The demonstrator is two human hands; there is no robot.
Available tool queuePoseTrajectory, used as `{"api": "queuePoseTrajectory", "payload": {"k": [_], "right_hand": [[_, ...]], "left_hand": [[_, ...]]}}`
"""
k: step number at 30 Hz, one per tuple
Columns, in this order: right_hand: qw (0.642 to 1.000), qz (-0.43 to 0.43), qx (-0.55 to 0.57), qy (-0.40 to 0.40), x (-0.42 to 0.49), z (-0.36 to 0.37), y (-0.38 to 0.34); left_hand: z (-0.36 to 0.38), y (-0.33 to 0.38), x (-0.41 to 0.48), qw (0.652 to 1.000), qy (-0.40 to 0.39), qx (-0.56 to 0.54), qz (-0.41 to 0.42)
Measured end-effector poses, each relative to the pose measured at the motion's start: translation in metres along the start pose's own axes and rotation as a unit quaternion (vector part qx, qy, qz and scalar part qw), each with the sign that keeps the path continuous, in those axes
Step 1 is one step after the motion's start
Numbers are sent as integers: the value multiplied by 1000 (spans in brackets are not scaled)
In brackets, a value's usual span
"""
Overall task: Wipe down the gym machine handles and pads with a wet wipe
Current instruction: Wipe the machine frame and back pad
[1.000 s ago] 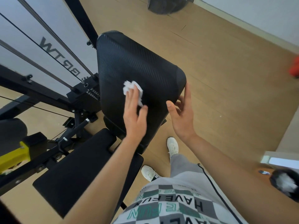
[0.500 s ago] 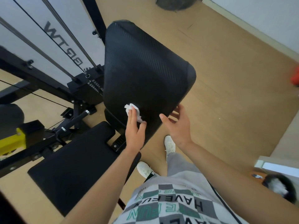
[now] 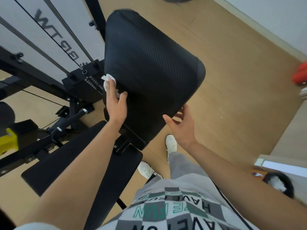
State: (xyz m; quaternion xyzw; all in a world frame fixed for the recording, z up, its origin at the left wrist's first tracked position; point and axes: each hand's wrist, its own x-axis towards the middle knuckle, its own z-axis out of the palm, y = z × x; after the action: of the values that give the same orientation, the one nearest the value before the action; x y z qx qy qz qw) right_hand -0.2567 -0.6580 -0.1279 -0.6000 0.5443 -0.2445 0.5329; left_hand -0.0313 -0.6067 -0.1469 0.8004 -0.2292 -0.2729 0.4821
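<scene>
Black ribbed upholstery covers the back pad (image 3: 149, 68), which stands tilted in the middle of the scene above a light wooden floor (image 3: 232, 97). The wet wipe (image 3: 107, 79), white and crumpled, lies at the pad's left edge, about halfway up. The left hand (image 3: 116, 103) presses it flat against the pad. Its fingers are straight and close together over the wipe, and its thumb is spread to the right on the pad's face. Part of the wipe shows beyond the fingertips and a little between thumb and palm.

The right hand (image 3: 182, 125) is at the pad's near right corner. Its fingers are loosely bent and spread, with the thumb held apart and nothing in the hand. The fingertips reach the pad's lower edge, but I cannot tell whether they touch it.

Near and left of the back pad lies the flat black seat pad (image 3: 69, 165), partly under the left forearm. Farther left are the machine's black frame (image 3: 25, 68), thin cables (image 3: 54, 39) and a yellow part (image 3: 8, 141) at the edge. Two white shoes (image 3: 171, 143) stand on the floor below the right hand. A red object (image 3: 300, 73) sits blurred at the far right.
</scene>
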Motion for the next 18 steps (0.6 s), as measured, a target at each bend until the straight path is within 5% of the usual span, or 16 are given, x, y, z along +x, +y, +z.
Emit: {"api": "queuePoseTrajectory", "payload": {"k": [8,12,18], "right_hand": [[1000,-16,-1,-2,1,-3,1],[1000,-8,-6,1,1,-1,1],[1000,-12,5,-6,3,-3,3]], "left_hand": [[65,-22,-135,994,-97,-2,56],[75,-41,-171,989,-145,14,18],[50,-43,-125,993,-74,-32,-82]]}}
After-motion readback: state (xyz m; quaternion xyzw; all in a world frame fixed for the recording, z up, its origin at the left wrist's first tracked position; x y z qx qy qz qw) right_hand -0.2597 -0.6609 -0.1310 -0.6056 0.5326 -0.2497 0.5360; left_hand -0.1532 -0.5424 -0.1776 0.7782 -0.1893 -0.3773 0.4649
